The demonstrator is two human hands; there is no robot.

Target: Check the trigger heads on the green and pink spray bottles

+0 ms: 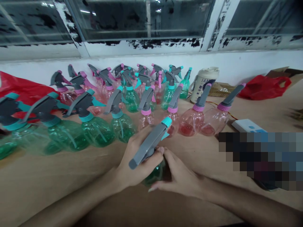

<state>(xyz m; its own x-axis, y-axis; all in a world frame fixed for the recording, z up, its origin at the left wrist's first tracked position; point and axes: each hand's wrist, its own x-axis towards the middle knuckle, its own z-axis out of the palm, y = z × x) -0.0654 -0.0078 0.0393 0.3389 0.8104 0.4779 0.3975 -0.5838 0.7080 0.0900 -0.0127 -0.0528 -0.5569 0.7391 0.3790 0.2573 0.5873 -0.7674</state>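
Close to me on the table is a green spray bottle [154, 175] with a grey trigger head [149, 143] and a turquoise nozzle. My left hand [136, 164] wraps around its neck, just under the trigger head. Around the lower body curls my right hand [181, 173], its thumb and fingers on the clear green plastic. Most of the bottle is hidden by both hands. Beyond them stands a front row of similar bottles, green ones [97, 130] on the left and pink ones [191, 121] on the right.
Several more spray bottles [130, 99] crowd behind the front row. A white paper cup [204, 83] with a lid, a red plastic bag [264, 86] and a small white box [249, 126] are to the right. Another red bag [26, 86] lies left. A window wall closes off the back.
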